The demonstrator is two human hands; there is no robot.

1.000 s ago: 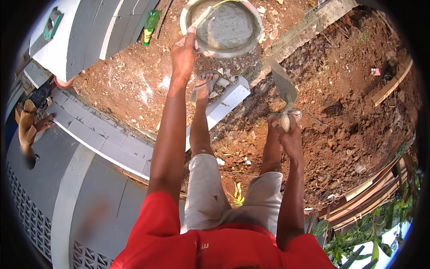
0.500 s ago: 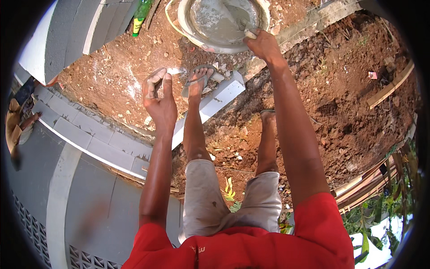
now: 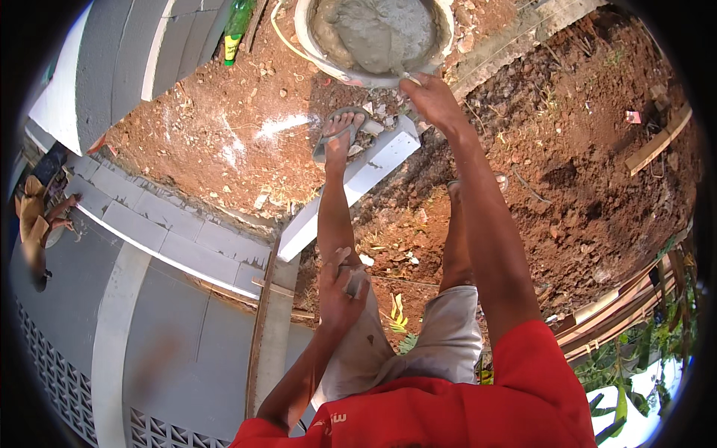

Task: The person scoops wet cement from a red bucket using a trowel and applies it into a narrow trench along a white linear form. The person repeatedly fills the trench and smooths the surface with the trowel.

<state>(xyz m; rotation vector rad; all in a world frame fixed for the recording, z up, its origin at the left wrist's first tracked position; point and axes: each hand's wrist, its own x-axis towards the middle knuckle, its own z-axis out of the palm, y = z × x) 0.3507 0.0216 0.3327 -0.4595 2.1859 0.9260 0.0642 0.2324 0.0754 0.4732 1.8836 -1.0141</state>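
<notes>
My right hand point(image 3: 429, 98) is closed around the pale handle of a trowel point(image 3: 408, 77), at the near rim of a round tub point(image 3: 305, 33). Grey wet mortar point(image 3: 381, 33) fills the tub, and the trowel's blade cannot be made out in it. My left hand point(image 3: 343, 295) lies on my left knee, holding nothing, with its dusty fingers partly bent and apart. In front of that knee, a long pale block point(image 3: 351, 190) rests slantwise on the soil beside my sandalled left foot point(image 3: 342, 133).
A low wall of grey blocks point(image 3: 172, 231) curves along the left, with another person point(image 3: 37, 213) beyond it. A green bottle point(image 3: 234, 37) lies near stacked grey blocks point(image 3: 127, 52). Rough dug soil point(image 3: 567, 172) and a wooden plank point(image 3: 659, 140) are at right.
My left hand has come down and back from above the ground onto my left knee. The right hand has moved slightly nearer with the trowel, and the mortar's surface looks different.
</notes>
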